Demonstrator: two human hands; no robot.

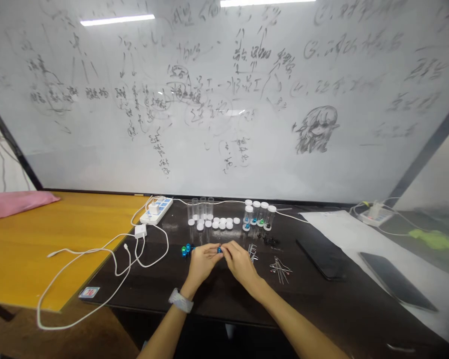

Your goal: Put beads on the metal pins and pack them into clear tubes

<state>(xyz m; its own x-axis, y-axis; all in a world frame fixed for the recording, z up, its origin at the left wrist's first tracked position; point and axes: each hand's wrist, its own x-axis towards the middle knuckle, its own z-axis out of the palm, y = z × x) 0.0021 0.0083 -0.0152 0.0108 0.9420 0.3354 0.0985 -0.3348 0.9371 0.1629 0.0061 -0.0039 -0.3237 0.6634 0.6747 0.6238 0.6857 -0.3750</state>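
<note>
Near the front middle of the dark table, my left hand (pixel 203 263) and my right hand (pixel 242 266) meet fingertip to fingertip. Between their pinched fingers is a small shiny blue piece (pixel 219 250), mostly covered, so its exact kind is unclear. A thin upright bit shows just above it. Left of my left hand lies a cluster of small round blue and green pieces (pixel 186 249). Several bent metal rods (pixel 252 253) lie beside my right hand, and a pile of thin metal pins (pixel 280 270) is farther right. Small black parts (pixel 268 239) lie behind the rods.
Clear tubes (pixel 202 208) stand at the back among white caps (pixel 222 225); capped tubes (pixel 262 215) with coloured pieces stand to their right. A power strip (pixel 157 211) and white cables (pixel 114 254) lie left. A black tablet-like slab (pixel 320 257) and a phone (pixel 396 280) lie right.
</note>
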